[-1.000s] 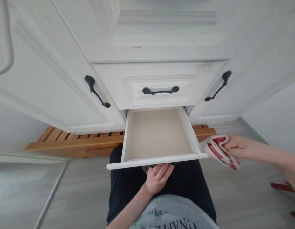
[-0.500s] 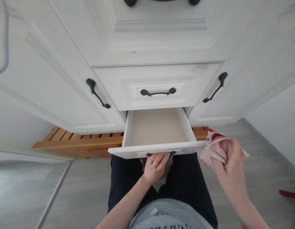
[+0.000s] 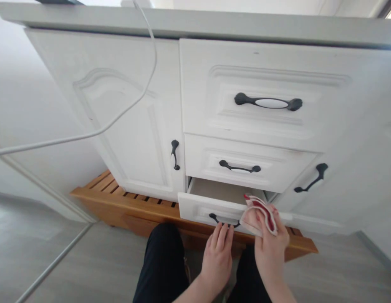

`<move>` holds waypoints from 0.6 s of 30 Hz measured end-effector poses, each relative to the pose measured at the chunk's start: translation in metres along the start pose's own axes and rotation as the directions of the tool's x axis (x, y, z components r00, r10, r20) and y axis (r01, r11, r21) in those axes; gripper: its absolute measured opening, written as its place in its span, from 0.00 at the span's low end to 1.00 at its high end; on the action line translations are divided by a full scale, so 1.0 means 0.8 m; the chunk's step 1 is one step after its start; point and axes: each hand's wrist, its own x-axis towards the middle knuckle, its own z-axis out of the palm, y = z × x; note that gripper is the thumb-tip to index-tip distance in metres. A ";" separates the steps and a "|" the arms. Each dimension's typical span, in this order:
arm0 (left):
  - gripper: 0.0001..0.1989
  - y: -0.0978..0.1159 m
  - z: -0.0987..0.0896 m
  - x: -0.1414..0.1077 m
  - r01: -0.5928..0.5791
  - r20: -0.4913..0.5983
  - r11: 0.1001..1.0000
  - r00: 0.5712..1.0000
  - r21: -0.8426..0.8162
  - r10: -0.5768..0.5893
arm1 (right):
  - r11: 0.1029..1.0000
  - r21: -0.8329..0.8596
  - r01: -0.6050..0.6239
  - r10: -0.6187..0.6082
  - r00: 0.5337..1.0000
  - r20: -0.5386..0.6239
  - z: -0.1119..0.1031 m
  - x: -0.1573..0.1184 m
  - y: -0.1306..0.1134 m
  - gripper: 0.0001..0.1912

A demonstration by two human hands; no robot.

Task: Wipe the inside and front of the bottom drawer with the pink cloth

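Note:
The bottom drawer of a white cabinet stands partly pulled out, and the visible part of its inside is bare. My left hand is low at the drawer front, fingers stretched out, with the fingertips at the black drawer handle. A folded pink, red and white cloth is gripped in my right hand. The cloth lies over the right end of the drawer front, hiding that corner.
Closed above are a middle drawer and a large top drawer. A white cable hangs across the left cabinet door. Underneath runs a slatted wooden bench, close to my knees.
The drawer has slid inward. My left hand has gone from curled round its handle to straightened fingers. My right hand brought the cloth left to the drawer front. The view has tilted up.

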 end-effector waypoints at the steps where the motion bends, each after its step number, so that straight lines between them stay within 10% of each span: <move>1: 0.33 -0.006 0.000 0.012 0.009 0.021 1.000 1.000 -0.018 -0.008 | 0.998 0.036 0.044 -0.045 0.999 0.030 0.008 0.007 -0.004 0.41; 10: 0.35 -0.035 0.022 0.059 -0.015 0.190 0.999 0.981 -0.041 0.022 | 0.990 -0.021 0.138 -0.138 0.990 0.030 0.109 0.081 -0.047 0.20; 15: 0.43 -0.032 0.081 -0.046 0.200 0.391 0.963 0.913 -0.182 -0.116 | 0.945 0.038 0.324 -0.326 0.944 0.058 0.162 0.096 -0.116 0.18; 18: 0.42 -0.042 0.120 -0.131 0.343 0.687 0.926 0.712 -0.159 -0.146 | 0.927 0.128 0.352 -0.370 0.913 0.172 0.177 0.107 -0.164 0.20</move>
